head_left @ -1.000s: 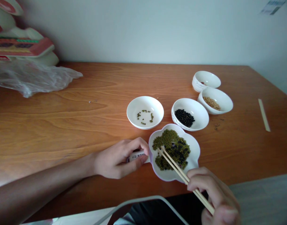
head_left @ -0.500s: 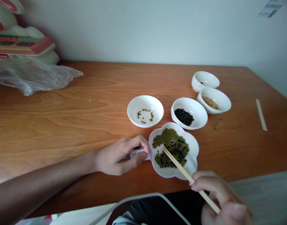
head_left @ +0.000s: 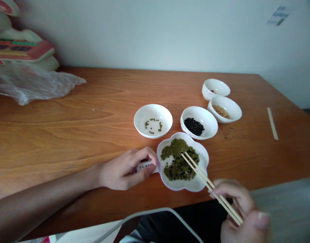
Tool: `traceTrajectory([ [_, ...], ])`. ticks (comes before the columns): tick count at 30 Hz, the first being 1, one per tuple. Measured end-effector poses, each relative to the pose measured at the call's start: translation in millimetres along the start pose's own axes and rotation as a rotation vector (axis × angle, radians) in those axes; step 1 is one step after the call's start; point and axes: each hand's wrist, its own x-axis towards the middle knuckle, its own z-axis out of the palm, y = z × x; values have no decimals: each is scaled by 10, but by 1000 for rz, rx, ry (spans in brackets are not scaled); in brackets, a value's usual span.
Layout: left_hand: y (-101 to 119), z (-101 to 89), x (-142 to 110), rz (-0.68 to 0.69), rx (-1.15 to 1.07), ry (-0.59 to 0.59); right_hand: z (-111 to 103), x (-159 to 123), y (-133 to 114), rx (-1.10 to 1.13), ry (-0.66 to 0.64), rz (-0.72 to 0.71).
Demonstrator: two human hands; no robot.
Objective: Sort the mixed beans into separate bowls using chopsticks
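A flower-shaped white dish (head_left: 200,177) near the table's front edge holds mixed green and black beans (head_left: 179,160). My left hand (head_left: 124,169) pinches the dish's short handle (head_left: 144,166) on its left side. My right hand (head_left: 242,211) grips a pair of wooden chopsticks (head_left: 210,186), whose tips rest apart over the right part of the bean pile. Beyond the dish stand a white bowl with a few green beans (head_left: 153,120) and a white bowl with black beans (head_left: 199,122).
Farther right sit a bowl of tan beans (head_left: 224,109) and a small, nearly bare bowl (head_left: 216,88). A chopstick wrapper strip (head_left: 272,123) lies at the right. A crumpled plastic bag (head_left: 33,82) and stacked packages (head_left: 20,50) fill the back left corner.
The chopstick tips have shifted from the left side of the bean pile to its right part, and my right hand has drawn back toward the lower right. My left hand stays on the handle.
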Motion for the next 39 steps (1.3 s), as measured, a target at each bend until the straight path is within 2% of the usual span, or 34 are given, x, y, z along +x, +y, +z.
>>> traceTrajectory([
  [4, 5, -5, -2, 6, 12, 9, -43, -68, 157, 6, 61, 53],
  [8, 3, -2, -5, 6, 17, 9, -57, -92, 215, -9, 64, 84],
  [16, -5, 3, -5, 15, 21, 17, 43, -90, 136, -3, 34, 65],
  [22, 1, 4, -4, 10, 19, 21, 48, -123, 62, 26, 8, 143],
  [30, 1, -5, -8, 0, 18, 8, 122, -55, -45, 62, 127, 158],
  [36, -15, 3, -20, 2, 13, 15, 122, -73, 11, 67, 50, 162],
  [39, -17, 7, -20, 4, 4, 17, 116, -83, 79, 63, 48, 111],
])
